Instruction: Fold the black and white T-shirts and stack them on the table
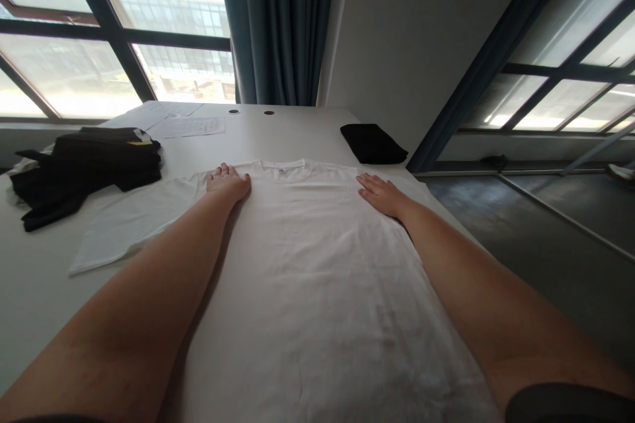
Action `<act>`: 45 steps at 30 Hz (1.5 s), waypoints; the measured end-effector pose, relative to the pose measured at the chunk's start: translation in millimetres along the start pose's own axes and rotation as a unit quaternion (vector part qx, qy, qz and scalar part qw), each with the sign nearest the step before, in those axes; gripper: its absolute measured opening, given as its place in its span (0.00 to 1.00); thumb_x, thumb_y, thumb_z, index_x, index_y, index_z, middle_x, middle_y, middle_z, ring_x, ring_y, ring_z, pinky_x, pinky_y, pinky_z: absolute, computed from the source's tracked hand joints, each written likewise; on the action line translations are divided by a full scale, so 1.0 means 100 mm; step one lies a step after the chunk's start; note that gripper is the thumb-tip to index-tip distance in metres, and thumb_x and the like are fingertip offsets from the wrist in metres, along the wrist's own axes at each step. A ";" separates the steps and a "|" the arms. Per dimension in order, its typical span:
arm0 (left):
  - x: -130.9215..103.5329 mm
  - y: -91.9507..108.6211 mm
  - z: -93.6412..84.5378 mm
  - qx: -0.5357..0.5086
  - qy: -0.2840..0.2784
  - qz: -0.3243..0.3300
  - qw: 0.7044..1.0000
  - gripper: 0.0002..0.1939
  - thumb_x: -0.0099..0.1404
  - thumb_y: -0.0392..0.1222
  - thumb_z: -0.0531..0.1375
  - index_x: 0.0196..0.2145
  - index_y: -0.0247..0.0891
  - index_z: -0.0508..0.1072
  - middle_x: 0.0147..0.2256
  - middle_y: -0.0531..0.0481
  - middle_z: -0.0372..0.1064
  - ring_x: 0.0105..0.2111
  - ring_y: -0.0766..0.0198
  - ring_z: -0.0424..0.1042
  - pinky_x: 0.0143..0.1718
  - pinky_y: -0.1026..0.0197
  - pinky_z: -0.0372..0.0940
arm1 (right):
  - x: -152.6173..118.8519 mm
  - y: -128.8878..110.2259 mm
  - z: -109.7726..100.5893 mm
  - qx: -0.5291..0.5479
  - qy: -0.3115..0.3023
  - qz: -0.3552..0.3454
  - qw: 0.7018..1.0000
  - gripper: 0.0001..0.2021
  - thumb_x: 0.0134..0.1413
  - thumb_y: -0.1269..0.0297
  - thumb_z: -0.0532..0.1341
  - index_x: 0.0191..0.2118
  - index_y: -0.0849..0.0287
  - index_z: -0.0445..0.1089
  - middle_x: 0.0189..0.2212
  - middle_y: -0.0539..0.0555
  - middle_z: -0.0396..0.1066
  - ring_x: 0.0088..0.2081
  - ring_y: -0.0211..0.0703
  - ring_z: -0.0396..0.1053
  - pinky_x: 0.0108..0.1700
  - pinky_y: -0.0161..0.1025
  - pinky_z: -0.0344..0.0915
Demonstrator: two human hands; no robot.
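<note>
A white T-shirt (302,244) lies spread out on the white table (288,132), its collar at the far end and its body running toward me. My left hand (228,183) rests flat on the shirt at the left shoulder, fingers extended. On the opposite shoulder my right hand (381,194) lies palm down with its fingers stretched out. The left sleeve fans out on the table beside my left forearm. Most of the right sleeve is hidden behind my right hand and arm. Light creases cross the shirt's front.
A heap of dark clothes (99,162) sits on the table at the left. A folded black garment (373,143) lies near the far right corner. Printed paper sheets (186,126) rest at the back left. Beyond the table's right edge is grey floor (526,225); a blue curtain (280,26) hangs behind.
</note>
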State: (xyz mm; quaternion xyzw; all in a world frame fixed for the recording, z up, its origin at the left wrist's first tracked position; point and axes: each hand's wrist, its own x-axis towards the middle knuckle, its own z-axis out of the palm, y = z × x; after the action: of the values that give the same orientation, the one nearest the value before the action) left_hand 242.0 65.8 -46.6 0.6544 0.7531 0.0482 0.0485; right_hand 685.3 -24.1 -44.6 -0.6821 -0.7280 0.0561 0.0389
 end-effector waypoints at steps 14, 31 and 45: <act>-0.01 -0.06 -0.02 0.001 -0.012 -0.031 0.999 0.45 0.73 0.64 0.39 0.78 0.35 0.48 0.78 0.37 0.32 0.77 0.38 0.36 0.73 0.29 0.37 | -0.05 0.46 0.03 -0.002 0.019 0.093 0.995 0.32 0.75 0.46 0.44 0.77 0.50 0.54 0.79 0.55 0.44 0.78 0.54 0.43 0.76 0.60 0.42; 0.12 -0.21 0.06 -0.028 0.034 -0.032 0.999 0.43 0.75 0.55 0.41 0.75 0.18 0.50 0.76 0.25 0.37 0.77 0.39 0.40 0.74 0.38 0.41 | -0.64 0.77 -0.01 -0.060 0.123 0.185 0.973 0.25 0.69 0.58 0.53 0.63 0.60 0.75 0.66 0.60 0.70 0.63 0.58 0.71 0.66 0.48 0.64; 0.07 -0.04 0.08 -0.056 0.027 0.356 0.932 0.33 0.73 0.57 0.49 0.68 0.40 0.70 0.71 0.45 0.61 0.70 0.49 0.61 0.73 0.53 0.53 | -0.70 0.77 -0.30 -0.060 0.047 0.351 0.933 0.30 0.64 0.40 0.57 0.55 0.62 0.75 0.50 0.71 0.77 0.53 0.67 0.76 0.50 0.55 0.70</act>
State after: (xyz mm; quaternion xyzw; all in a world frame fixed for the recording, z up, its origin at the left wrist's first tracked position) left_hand 238.3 72.0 -55.3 0.8744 0.4676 0.1218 0.0439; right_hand 770.5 -88.2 -24.3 -0.8969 -0.4419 -0.0095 0.0099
